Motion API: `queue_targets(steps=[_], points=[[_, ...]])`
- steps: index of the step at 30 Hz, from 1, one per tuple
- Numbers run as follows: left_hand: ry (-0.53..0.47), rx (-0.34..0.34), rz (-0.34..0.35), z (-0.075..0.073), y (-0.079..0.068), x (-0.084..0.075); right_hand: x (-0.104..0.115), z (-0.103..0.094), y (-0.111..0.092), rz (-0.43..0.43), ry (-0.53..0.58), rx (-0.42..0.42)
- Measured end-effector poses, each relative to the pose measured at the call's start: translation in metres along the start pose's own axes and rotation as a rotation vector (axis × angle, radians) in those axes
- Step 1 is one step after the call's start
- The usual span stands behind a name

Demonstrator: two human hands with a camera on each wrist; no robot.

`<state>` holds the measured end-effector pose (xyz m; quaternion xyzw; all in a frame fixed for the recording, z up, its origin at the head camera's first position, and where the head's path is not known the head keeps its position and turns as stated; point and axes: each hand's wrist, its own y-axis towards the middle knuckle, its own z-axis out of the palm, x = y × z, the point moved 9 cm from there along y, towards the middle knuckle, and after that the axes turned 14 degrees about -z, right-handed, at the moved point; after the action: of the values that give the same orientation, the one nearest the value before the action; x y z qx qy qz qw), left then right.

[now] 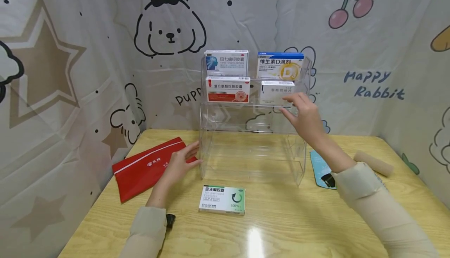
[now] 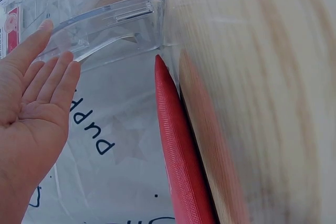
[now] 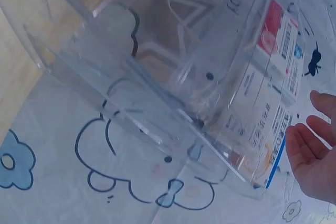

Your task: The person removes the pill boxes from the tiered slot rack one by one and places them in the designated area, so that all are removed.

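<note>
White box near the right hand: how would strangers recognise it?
On the wooden table stands a clear rack. In its lower filled row, at right, below the blue-topped box, sits the white box. Its visible front is white with grey lettering, without its neighbours' colours.

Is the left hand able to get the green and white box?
Probably yes: the left hand looks empty, and the green and white box lies in front of the clear rack with nothing on top.

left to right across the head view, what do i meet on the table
red pouch → clear rack → light blue packet → tan roll
</note>
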<state>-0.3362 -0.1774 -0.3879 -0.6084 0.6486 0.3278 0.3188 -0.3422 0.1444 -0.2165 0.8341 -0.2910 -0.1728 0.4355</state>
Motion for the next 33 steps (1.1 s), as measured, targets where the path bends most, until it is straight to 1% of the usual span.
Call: queue_targets(steps=[6,12,18,23,29,33], points=[[-0.017,0.0,0.001,0.0,-0.002,0.002,-0.022,0.0,0.01,0.08,-0.042,0.044],[-0.019,0.005,-0.004,0.002,-0.003,0.004,-0.038,0.006,0.017,0.118,-0.103,0.089],[-0.012,0.0,-0.011,0.003,-0.004,0.005,-0.047,0.014,0.024,0.098,-0.171,0.151],[-0.007,-0.003,0.003,0.003,-0.004,0.004,-0.05,0.019,0.026,0.079,-0.209,0.193],[0.001,-0.009,0.015,0.003,-0.003,0.001,-0.052,0.023,0.025,0.068,-0.227,0.206],[0.005,-0.015,0.017,0.001,-0.002,-0.001,-0.052,0.022,0.025,0.067,-0.223,0.189]])
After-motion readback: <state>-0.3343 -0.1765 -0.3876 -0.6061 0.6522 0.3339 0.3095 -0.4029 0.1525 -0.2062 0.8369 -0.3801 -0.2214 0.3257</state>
